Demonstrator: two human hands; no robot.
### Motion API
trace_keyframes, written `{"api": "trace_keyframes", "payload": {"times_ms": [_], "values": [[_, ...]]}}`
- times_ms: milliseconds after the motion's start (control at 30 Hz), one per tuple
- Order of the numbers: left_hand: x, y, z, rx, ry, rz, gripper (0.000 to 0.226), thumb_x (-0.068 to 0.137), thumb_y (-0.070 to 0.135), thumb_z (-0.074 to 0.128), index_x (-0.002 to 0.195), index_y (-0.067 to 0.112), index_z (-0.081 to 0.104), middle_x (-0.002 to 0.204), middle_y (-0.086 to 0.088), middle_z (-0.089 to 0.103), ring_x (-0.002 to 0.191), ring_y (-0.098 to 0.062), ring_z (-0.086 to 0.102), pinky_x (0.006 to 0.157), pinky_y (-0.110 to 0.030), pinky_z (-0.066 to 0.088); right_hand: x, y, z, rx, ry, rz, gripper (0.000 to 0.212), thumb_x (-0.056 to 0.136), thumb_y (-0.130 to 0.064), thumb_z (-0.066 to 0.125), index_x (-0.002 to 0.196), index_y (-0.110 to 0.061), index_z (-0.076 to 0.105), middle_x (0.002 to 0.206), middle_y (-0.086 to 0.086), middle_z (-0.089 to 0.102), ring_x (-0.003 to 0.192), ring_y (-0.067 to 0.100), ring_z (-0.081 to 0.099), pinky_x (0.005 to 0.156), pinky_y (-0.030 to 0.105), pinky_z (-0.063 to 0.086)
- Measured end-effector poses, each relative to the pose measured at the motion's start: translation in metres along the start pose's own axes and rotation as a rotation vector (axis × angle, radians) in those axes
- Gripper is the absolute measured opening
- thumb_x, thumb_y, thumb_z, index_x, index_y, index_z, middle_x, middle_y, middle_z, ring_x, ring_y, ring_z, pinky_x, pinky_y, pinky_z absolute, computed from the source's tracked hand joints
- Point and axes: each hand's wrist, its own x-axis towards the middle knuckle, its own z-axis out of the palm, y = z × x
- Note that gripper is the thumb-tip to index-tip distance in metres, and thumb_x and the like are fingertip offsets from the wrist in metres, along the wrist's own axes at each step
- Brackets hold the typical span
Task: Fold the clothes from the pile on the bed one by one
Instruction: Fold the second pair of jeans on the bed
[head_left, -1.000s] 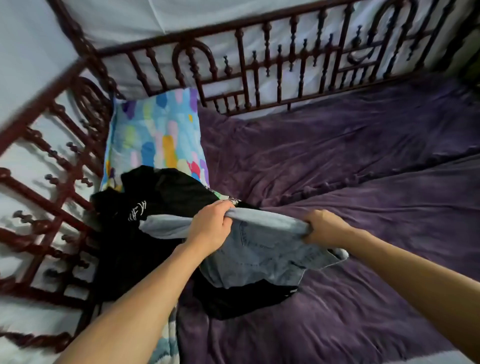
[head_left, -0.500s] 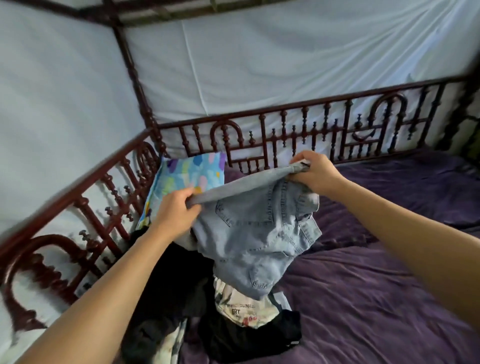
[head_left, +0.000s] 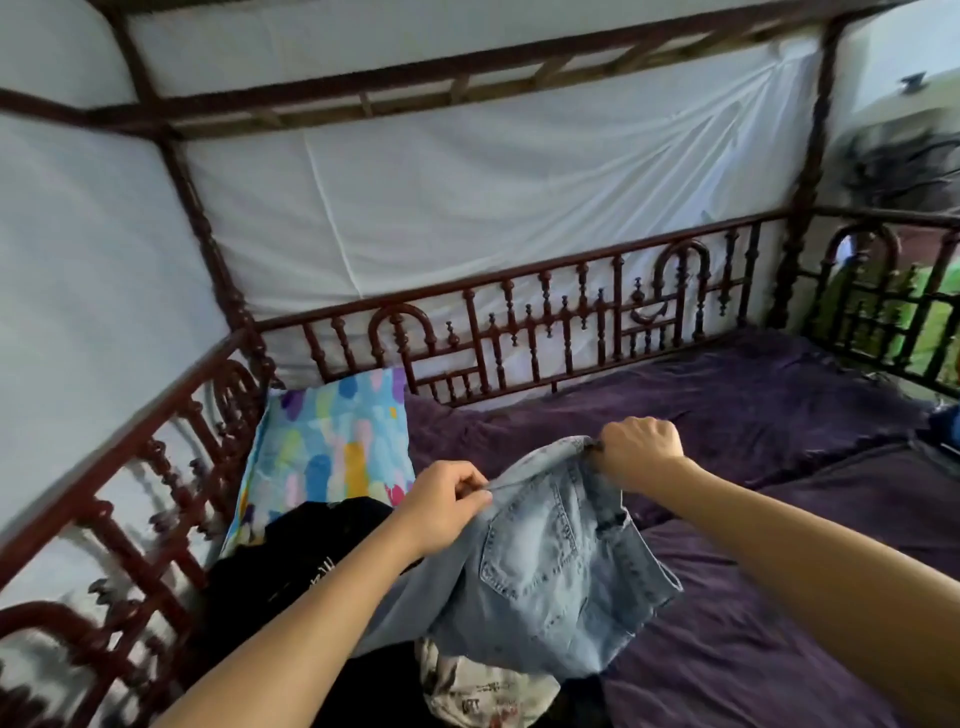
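Light blue denim shorts (head_left: 540, 571) hang in the air over the pile, back pocket facing me. My left hand (head_left: 441, 506) pinches the waistband at its left end. My right hand (head_left: 641, 449) grips the waistband's right end, a little higher and farther back. Below the shorts lies the pile of clothes (head_left: 291, 582), mostly black garments, with a pale printed garment (head_left: 478, 691) showing under the shorts' hem. The pile sits on the left part of the bed, partly hidden by my left forearm.
A purple blanket (head_left: 753, 649) covers the bed to the right of the pile. A colourful pillow (head_left: 332, 441) leans in the far left corner. Dark red carved wooden railings (head_left: 519, 332) with white cloth behind them enclose the bed at the back and left.
I lifted the denim shorts off the pile, raised them high, and have now lowered them a little. My hands have come closer together on the waistband.
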Motion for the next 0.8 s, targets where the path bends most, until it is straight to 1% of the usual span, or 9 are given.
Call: {"api": "trace_keyframes", "payload": {"times_ms": [67, 133, 200, 300, 367, 433, 600, 667, 800], "values": [[-0.003, -0.006, 0.009, -0.032, -0.066, 0.002, 0.007, 0.089, 0.019, 0.064, 0.090, 0.014, 0.069, 0.080, -0.002, 0.068, 0.069, -0.011, 0.057, 0.073, -0.032, 0.049, -0.005, -0.009, 0.020, 0.211, -0.149, 0.128, 0.034, 0.092, -0.041, 0.047, 0.104, -0.015, 0.065, 0.107, 0.009, 0.067, 0.101, 0.031, 0.064, 0.077, 0.036, 0.048], [-0.008, -0.012, 0.019, -0.078, -0.145, 0.017, 0.005, 0.089, 0.017, 0.063, 0.088, 0.016, 0.068, 0.074, 0.004, 0.065, 0.065, -0.005, 0.053, 0.070, -0.029, 0.047, -0.006, -0.022, 0.029, 0.799, -0.275, 0.285, 0.027, 0.095, -0.028, 0.048, 0.088, -0.007, 0.063, 0.087, 0.016, 0.067, 0.082, 0.033, 0.069, 0.076, 0.044, 0.055], [-0.014, -0.017, 0.028, -0.130, -0.229, 0.032, 0.004, 0.089, 0.016, 0.064, 0.086, 0.018, 0.067, 0.069, 0.013, 0.060, 0.060, 0.005, 0.050, 0.064, -0.018, 0.042, -0.003, -0.035, 0.031, 1.492, -0.272, 0.487, 0.020, 0.092, -0.011, 0.048, 0.080, -0.002, 0.062, 0.070, 0.017, 0.063, 0.061, 0.032, 0.065, 0.071, 0.048, 0.056], [-0.021, -0.028, 0.034, -0.211, -0.304, 0.047, 0.005, 0.088, 0.014, 0.066, 0.089, 0.018, 0.065, 0.070, 0.015, 0.059, 0.059, 0.011, 0.050, 0.064, -0.011, 0.040, 0.001, -0.049, 0.018, 1.913, -0.229, 0.580, 0.015, 0.085, -0.014, 0.053, 0.078, -0.004, 0.061, 0.060, 0.011, 0.059, 0.053, 0.027, 0.058, 0.058, 0.035, 0.051], [-0.025, -0.039, 0.033, -0.191, -0.337, 0.063, 0.005, 0.085, 0.015, 0.067, 0.089, 0.018, 0.065, 0.071, 0.015, 0.059, 0.061, 0.010, 0.050, 0.065, -0.013, 0.041, 0.003, -0.060, 0.009, 1.946, -0.160, 0.556, 0.015, 0.083, -0.018, 0.065, 0.082, -0.003, 0.066, 0.066, 0.012, 0.060, 0.053, 0.024, 0.057, 0.054, 0.031, 0.049], [-0.025, -0.055, 0.027, -0.090, -0.348, 0.059, 0.004, 0.084, 0.021, 0.068, 0.088, 0.020, 0.067, 0.072, 0.014, 0.061, 0.066, 0.006, 0.053, 0.068, -0.015, 0.044, 0.006, -0.068, -0.004, 1.907, -0.066, 0.549, 0.004, 0.075, -0.006, 0.069, 0.079, -0.005, 0.069, 0.079, 0.017, 0.063, 0.059, 0.025, 0.060, 0.062, 0.034, 0.053], [-0.004, -0.103, -0.016, 0.150, -0.257, 0.002, 0.024, 0.085, 0.021, 0.065, 0.073, 0.039, 0.053, 0.079, 0.015, 0.059, 0.085, -0.009, 0.061, 0.082, -0.021, 0.047, 0.000, -0.048, -0.064, 1.840, -0.147, 0.417, 0.026, 0.069, 0.006, 0.041, 0.068, -0.013, 0.058, 0.071, 0.011, 0.056, 0.060, 0.026, 0.056, 0.062, 0.031, 0.052], [0.011, -0.104, -0.038, 0.151, -0.176, 0.004, 0.016, 0.084, 0.020, 0.066, 0.095, 0.031, 0.060, 0.096, 0.005, 0.062, 0.093, -0.012, 0.058, 0.085, -0.020, 0.044, -0.013, -0.035, -0.096, 1.751, -0.259, 0.260, 0.027, 0.061, 0.006, 0.039, 0.069, -0.013, 0.055, 0.071, 0.010, 0.056, 0.059, 0.025, 0.058, 0.055, 0.030, 0.054], [0.046, -0.067, -0.063, -0.053, -0.147, 0.055, 0.088, 0.072, 0.042, 0.078, 0.145, 0.026, 0.032, 0.146, -0.001, 0.039, 0.131, -0.019, 0.042, 0.105, -0.030, 0.037, -0.038, -0.018, -0.151, 1.455, -0.306, -0.038, 0.023, 0.048, 0.008, 0.050, 0.060, -0.009, 0.061, 0.074, 0.010, 0.059, 0.058, 0.018, 0.059, 0.046, 0.024, 0.050]]}}
